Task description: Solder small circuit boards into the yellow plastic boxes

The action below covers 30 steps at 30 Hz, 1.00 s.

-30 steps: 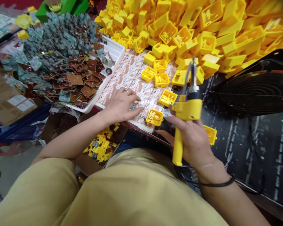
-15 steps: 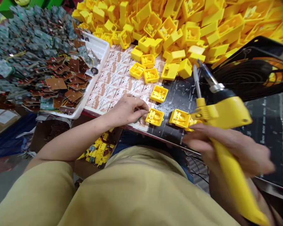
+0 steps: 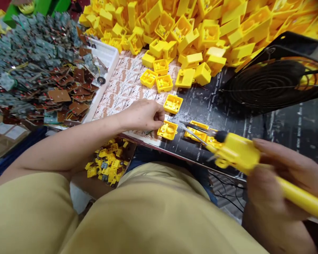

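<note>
My right hand (image 3: 272, 190) is wrapped around a yellow soldering gun (image 3: 238, 151), its dark tip and thin metal feed tube pointing left over a yellow plastic housing (image 3: 195, 129). My left hand (image 3: 145, 114) has its thumb and fingers pinched together at the upper left edge of another open yellow housing (image 3: 169, 131). Whatever sits in that pinch is hidden. Just above lies a third open housing (image 3: 173, 103) with small metal parts inside.
A big heap of yellow housings (image 3: 185, 30) covers the back. On the left, a white tray (image 3: 110, 58) overflows with grey units and brown circuit boards (image 3: 58, 95). A black fan (image 3: 278, 81) stands at the right. Below the bench edge, a box holds yellow parts (image 3: 111, 158).
The soldering gun has swung down and left, from pointing upward to lying nearly level over the housings. My left hand has risen slightly at its housing. The view has shifted a little.
</note>
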### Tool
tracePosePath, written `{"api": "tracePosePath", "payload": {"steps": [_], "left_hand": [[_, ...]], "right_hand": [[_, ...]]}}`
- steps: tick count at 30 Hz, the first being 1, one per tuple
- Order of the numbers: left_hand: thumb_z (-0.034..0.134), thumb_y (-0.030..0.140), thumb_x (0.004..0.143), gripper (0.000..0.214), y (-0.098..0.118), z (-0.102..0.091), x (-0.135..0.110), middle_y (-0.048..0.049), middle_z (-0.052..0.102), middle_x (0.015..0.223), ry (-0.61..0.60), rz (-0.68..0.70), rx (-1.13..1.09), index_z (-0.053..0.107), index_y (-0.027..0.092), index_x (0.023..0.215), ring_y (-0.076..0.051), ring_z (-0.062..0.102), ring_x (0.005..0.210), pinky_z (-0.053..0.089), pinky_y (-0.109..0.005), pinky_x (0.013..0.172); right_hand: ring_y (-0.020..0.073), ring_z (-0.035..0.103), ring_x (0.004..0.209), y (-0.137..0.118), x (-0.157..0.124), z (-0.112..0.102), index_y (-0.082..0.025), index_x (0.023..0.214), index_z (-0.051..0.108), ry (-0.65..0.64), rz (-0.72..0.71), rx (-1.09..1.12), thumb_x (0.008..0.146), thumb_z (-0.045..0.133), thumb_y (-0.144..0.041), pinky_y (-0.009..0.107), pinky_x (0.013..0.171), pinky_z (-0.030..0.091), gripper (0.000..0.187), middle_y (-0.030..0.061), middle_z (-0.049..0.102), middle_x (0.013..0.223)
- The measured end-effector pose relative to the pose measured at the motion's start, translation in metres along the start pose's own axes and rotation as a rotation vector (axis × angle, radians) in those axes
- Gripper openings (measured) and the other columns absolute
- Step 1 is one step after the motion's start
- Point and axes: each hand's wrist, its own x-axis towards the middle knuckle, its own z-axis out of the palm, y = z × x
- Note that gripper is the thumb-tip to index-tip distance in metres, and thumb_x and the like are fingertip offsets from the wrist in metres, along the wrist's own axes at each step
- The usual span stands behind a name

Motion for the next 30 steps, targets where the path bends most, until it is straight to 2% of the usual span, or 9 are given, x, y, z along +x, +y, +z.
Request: {"api": "tracePosePath", "payload": {"steps": [3,5,7,9,13,16,19,25,30], "left_hand": [[0.067,0.015,0.075,0.011,0.004,-0.004,0.003,0.0026,0.071,0.072,-0.021,0.006,0.074,0.076,0.018,0.082,-0.012,0.061,0.065,0.036,-0.025,0.064],[0.068,0.016,0.075,0.011,0.005,-0.006,0.005,0.0021,0.072,0.073,-0.018,0.018,0.119,0.076,0.018,0.081,-0.013,0.062,0.067,0.035,-0.026,0.064],[0.068,0.016,0.075,0.010,0.006,-0.006,0.007,0.0018,0.071,0.073,-0.022,0.021,0.153,0.076,0.019,0.080,-0.014,0.062,0.067,0.035,-0.026,0.064],[0.068,0.017,0.075,0.009,0.006,-0.007,0.008,0.0015,0.071,0.071,-0.034,0.024,0.173,0.076,0.019,0.077,-0.014,0.062,0.067,0.034,-0.026,0.064],[0.067,0.018,0.074,0.009,0.006,-0.007,0.010,0.0009,0.072,0.072,-0.048,0.036,0.197,0.076,0.020,0.077,-0.015,0.062,0.069,0.035,-0.027,0.065],[0.066,0.018,0.074,0.012,0.006,-0.007,0.011,0.0013,0.071,0.071,-0.053,0.032,0.217,0.077,0.020,0.078,-0.015,0.062,0.068,0.035,-0.027,0.064],[0.065,0.018,0.074,0.012,0.006,-0.007,0.011,0.0009,0.072,0.074,-0.053,0.049,0.227,0.076,0.020,0.078,-0.015,0.062,0.069,0.034,-0.026,0.063],[0.064,0.021,0.077,0.013,0.009,-0.011,0.012,0.0020,0.067,0.065,-0.082,0.046,0.289,0.077,0.021,0.078,-0.013,0.057,0.061,0.031,-0.027,0.061],[0.063,0.022,0.075,0.018,0.010,-0.012,0.013,0.0007,0.073,0.076,-0.098,0.054,0.292,0.079,0.021,0.084,-0.015,0.064,0.072,0.036,-0.026,0.064]], "right_hand": [[0.0177,0.071,0.062,-0.001,0.006,0.009,-0.028,0.121,0.069,-0.008,-0.168,0.069,0.078,0.083,-0.024,0.025,0.044,0.053,0.046,0.0027,0.077,0.088],[0.0181,0.072,0.062,-0.001,0.010,0.015,-0.025,0.107,0.071,-0.005,-0.273,0.090,0.074,0.085,-0.020,0.026,0.051,0.059,0.035,-0.0004,0.075,0.079],[0.0168,0.071,0.063,-0.004,0.014,0.019,-0.024,0.093,0.068,-0.017,-0.297,0.091,0.075,0.084,-0.019,0.025,0.054,0.060,0.025,-0.0020,0.074,0.076],[0.0131,0.068,0.059,-0.009,0.017,0.020,-0.023,0.087,0.063,-0.054,-0.323,0.092,0.078,0.081,-0.017,0.020,0.049,0.055,0.021,-0.0030,0.072,0.074],[0.0089,0.062,0.051,-0.019,0.024,0.020,-0.022,0.085,0.060,-0.180,-0.361,-0.021,0.084,0.076,-0.015,0.018,0.039,0.044,0.017,-0.0020,0.069,0.073],[0.0109,0.065,0.055,-0.019,0.029,0.022,-0.023,0.086,0.057,-0.166,-0.429,-0.043,0.084,0.078,-0.017,0.020,0.042,0.046,0.021,-0.0020,0.069,0.071],[0.0104,0.066,0.059,-0.014,0.031,0.021,-0.024,0.088,0.057,-0.222,-0.519,-0.027,0.082,0.079,-0.016,0.020,0.049,0.051,0.024,-0.0041,0.068,0.071],[0.0099,0.068,0.066,-0.007,0.029,0.006,-0.023,0.095,0.062,-0.224,-0.427,-0.005,0.095,0.066,-0.025,0.019,0.056,0.054,0.004,0.0000,0.069,0.079],[0.0108,0.066,0.066,-0.009,0.023,0.008,-0.025,0.090,0.060,-0.155,-0.333,-0.005,0.097,0.064,-0.029,0.021,0.058,0.056,0.008,0.0004,0.066,0.078]]}}
